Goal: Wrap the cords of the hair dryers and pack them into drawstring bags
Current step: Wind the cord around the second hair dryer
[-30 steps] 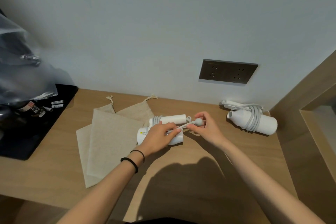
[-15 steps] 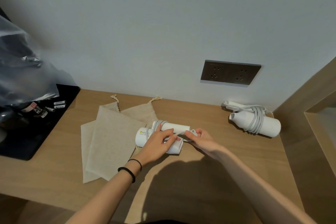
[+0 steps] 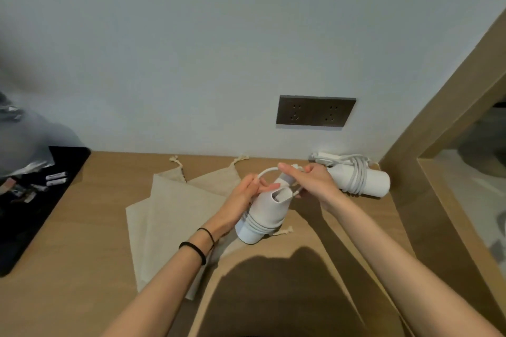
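Note:
A white hair dryer (image 3: pixel 267 213) is lifted above the wooden desk (image 3: pixel 95 241), tilted, with several turns of cord wound round its lower body. My left hand (image 3: pixel 243 197) grips its left side and the cord loop (image 3: pixel 267 171) arching over the top. My right hand (image 3: pixel 315 182) pinches the cord's end near the folded handle. A second white hair dryer (image 3: pixel 358 179), its cord wrapped round it, lies by the wall at the right. Beige drawstring bags (image 3: pixel 175 210) lie flat, overlapping, to the left of my hands.
A dark double socket plate (image 3: pixel 315 111) sits on the wall above the desk. A black tray (image 3: pixel 32 200) with small sachets and a crinkled plastic bag (image 3: pixel 22 139) fills the left. A wooden frame (image 3: pixel 438 167) bounds the right side.
The hair dryer has been lifted off the desk and tipped up on end. My right hand has moved up and now pulls a cord loop over the dryer's top.

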Available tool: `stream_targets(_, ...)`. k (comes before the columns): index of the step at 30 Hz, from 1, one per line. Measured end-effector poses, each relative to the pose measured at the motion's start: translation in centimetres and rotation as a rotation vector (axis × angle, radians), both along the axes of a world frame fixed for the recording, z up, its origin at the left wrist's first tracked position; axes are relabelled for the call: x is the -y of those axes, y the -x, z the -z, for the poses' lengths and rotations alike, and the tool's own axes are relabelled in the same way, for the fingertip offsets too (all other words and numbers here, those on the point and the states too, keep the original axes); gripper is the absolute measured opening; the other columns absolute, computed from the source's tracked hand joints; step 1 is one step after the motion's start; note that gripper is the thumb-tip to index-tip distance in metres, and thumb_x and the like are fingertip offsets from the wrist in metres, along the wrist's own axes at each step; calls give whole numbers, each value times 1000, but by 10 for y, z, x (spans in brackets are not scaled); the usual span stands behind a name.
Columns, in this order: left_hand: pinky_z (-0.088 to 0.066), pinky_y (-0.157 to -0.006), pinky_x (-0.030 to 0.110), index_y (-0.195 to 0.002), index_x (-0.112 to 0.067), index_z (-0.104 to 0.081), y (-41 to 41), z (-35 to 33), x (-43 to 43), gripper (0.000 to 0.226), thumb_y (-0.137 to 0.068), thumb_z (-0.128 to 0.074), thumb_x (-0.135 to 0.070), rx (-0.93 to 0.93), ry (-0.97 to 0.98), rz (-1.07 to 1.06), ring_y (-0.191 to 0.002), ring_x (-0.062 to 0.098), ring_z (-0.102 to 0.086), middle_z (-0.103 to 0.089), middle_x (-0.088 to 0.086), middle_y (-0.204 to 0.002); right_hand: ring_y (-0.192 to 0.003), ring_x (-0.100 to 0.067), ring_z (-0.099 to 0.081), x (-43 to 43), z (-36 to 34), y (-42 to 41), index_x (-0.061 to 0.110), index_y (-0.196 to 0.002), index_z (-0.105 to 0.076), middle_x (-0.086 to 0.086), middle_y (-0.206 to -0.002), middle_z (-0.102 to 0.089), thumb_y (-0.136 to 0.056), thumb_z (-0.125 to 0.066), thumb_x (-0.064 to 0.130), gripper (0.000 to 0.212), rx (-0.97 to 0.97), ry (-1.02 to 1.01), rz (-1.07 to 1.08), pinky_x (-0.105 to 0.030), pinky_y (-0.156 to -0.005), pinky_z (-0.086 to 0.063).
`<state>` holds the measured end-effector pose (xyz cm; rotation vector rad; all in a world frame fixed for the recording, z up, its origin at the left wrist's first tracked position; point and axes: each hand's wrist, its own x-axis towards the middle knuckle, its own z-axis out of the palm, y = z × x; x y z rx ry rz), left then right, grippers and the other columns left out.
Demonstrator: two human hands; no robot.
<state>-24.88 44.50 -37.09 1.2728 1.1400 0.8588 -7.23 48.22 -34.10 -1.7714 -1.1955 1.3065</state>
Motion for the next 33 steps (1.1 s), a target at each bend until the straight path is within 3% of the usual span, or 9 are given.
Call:
stream_targets(4, -38, -77, 30, -119, -27, -50, -3, 3, -1, 29, -103, -28, -15, 190, 173, 34, -99, 5, -65, -73, -11, -102, -48, -13, -45, -5, -12, -5, 17, -56, -43, -4, -55, -47, -79, -71, 46, 46, 31, 22, -106, -24, -52, -37)
stream_targets(10, -48, -86, 36, -133, -27, -50, 7, 9, -5, 35, -103, -35, -17, 112, 192, 11, -95, 18, -63, -72, -2, -109, -70, -19, -60, -7, -21, -4, 7, -72, -57, -12, -75, -60, -90, -62, 30, 30, -79, 85, -146, -34, -80, -55)
stream_targets(14, -46, -80, 20, -132, -16, -56, 3, 7, -7, 34, -101, -43, -20, -30, 30, -38, -85, -4, -58, -70, -2, -101, -67, -14, -60, -8, -23, -4, 5, -76, -62, -10, -73, -62, -89, -64, 23, 22, -188, 151, -126, -30, -73, -59)
stream_targets(18, -45, -77, 17, -133, -26, -53, -3, -4, -9, 35, -99, -46, -20, -37, -67, -43, -92, 3, -63, -67, -16, -92, -66, -12, -59, -8, -21, -6, 3, -83, -68, -8, -74, -63, -85, -69, 17, 14, -282, 205, -77, -29, -70, -58)
stream_targets(20, -47, -71, 20, -131, -23, -55, -7, -11, -10, 34, -98, -48, -17, -20, -91, -69, -101, 3, -58, -50, -17, -108, -68, -12, -59, -7, -20, -8, 5, -85, -70, -7, -75, -64, -84, -70, 16, 12, -320, 220, -70, -27, -67, -60)
stream_targets(22, -43, -63, 14, -128, -23, -57, -10, -14, -10, 32, -97, -50, -16, -24, -83, -97, -68, 4, -63, -30, -10, -67, -71, -13, -60, -6, -19, -12, 6, -88, -69, -6, -77, -64, -84, -70, 19, 13, -366, 244, -70, -27, -67, -60)
stream_targets(23, -41, -62, 12, -126, -22, -58, -11, -14, -10, 31, -97, -51, -15, -24, -82, -97, -57, 1, -54, -63, 7, -78, -73, -14, -61, -5, -19, -15, 7, -90, -68, -6, -78, -64, -84, -70, 22, 16, -398, 267, -67, -28, -69, -60)
stream_targets(27, -48, -53, 21, -120, -20, -65, -11, -15, -10, 28, -96, -53, -14, -76, -108, -43, -51, 0, -42, -52, -19, -52, -78, -15, -62, -1, -19, -28, 5, -104, -67, -6, -83, -65, -83, -71, 23, 28, -426, 328, -76, -29, -76, -58)
stream_targets(33, -60, -67, 39, -121, -21, -64, -14, -14, 1, 28, -96, -53, -14, -79, -147, 32, -53, 5, -40, -45, -20, -53, -67, -11, -62, 7, -16, -39, 8, -95, -67, -3, -78, -62, -81, -70, 19, 17, -546, 418, -38, -26, -74, -57)
